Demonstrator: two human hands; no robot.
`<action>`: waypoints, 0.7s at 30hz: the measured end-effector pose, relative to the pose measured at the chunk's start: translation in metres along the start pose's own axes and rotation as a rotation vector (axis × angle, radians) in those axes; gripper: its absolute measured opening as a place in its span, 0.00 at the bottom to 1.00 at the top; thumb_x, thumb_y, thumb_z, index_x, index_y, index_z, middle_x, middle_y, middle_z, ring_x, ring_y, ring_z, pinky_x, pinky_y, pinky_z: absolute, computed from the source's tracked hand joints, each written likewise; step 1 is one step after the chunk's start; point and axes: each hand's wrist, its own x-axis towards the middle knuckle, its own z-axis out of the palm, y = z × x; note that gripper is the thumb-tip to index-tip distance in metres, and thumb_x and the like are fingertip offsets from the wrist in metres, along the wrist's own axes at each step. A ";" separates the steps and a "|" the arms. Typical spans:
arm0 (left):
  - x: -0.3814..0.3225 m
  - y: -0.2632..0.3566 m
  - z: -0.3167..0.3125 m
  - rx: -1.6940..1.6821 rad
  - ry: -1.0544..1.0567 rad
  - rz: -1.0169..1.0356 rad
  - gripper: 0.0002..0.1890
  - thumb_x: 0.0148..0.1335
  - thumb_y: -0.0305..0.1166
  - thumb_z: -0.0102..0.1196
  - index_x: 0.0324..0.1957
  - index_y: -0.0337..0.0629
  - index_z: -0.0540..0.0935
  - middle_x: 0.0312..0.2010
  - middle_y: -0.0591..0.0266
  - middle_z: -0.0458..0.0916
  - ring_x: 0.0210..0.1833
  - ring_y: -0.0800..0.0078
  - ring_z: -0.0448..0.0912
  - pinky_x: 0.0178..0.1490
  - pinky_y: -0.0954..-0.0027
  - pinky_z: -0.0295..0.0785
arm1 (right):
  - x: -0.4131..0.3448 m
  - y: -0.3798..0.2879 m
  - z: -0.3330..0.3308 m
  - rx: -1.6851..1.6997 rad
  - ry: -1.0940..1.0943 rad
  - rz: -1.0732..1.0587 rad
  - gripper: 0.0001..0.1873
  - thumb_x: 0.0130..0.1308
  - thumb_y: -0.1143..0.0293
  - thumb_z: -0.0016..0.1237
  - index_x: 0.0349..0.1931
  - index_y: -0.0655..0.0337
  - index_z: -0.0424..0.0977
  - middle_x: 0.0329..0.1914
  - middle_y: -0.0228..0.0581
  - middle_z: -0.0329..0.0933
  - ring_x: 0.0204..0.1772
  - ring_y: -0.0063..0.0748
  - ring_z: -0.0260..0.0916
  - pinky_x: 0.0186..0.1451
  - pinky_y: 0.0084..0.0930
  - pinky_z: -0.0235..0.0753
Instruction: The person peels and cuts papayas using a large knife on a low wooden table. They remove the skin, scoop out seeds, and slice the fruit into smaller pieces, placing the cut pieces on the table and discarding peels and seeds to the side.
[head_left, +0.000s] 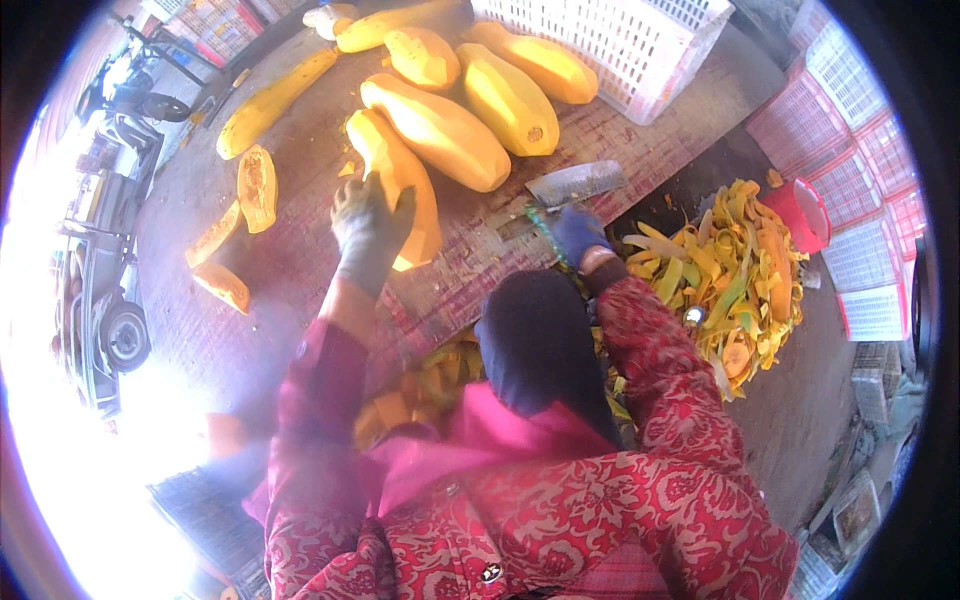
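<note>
My gloved left hand (371, 221) lies spread over the near part of a peeled orange squash (394, 169) on the wooden board (480, 255). My right hand (577, 234), in a blue glove, is at the green-wrapped handle of a broad cleaver (576, 184); its fingers are partly hidden and blurred. The cleaver's blade points away to the right, above the board's edge. Beside the squash under my left hand lies another peeled squash (439, 135), with several more behind it. Split squash pieces (257, 187) with seed hollows showing lie at the left.
A white perforated crate (592, 45) stands at the board's far side. A heap of peelings (727, 277) and a red bucket (799, 217) are on the right. Stacked crates (855, 172) line the right rim. Cut orange chunks (420, 386) lie below the near edge. A parked vehicle (105, 300) is at far left.
</note>
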 end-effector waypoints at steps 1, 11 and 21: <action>0.015 0.011 0.003 0.093 -0.022 -0.019 0.37 0.54 0.56 0.62 0.58 0.39 0.73 0.54 0.43 0.76 0.58 0.45 0.74 0.59 0.50 0.71 | 0.013 -0.012 0.008 -0.022 0.012 0.048 0.26 0.67 0.48 0.45 0.46 0.64 0.80 0.47 0.61 0.80 0.51 0.58 0.79 0.52 0.49 0.77; 0.030 -0.026 0.009 -0.080 -0.393 -0.158 0.57 0.43 0.59 0.69 0.69 0.36 0.57 0.67 0.34 0.62 0.66 0.42 0.68 0.66 0.55 0.68 | 0.043 0.026 0.057 -0.019 0.232 -0.021 0.20 0.63 0.54 0.49 0.38 0.64 0.81 0.36 0.61 0.79 0.44 0.60 0.78 0.45 0.50 0.75; -0.072 -0.102 -0.052 0.000 -0.487 0.072 0.49 0.40 0.42 0.74 0.67 0.50 0.64 0.69 0.56 0.61 0.70 0.49 0.63 0.69 0.50 0.65 | -0.055 0.077 0.043 1.308 0.216 -0.084 0.08 0.69 0.66 0.48 0.37 0.60 0.77 0.31 0.38 0.78 0.31 0.29 0.76 0.29 0.26 0.74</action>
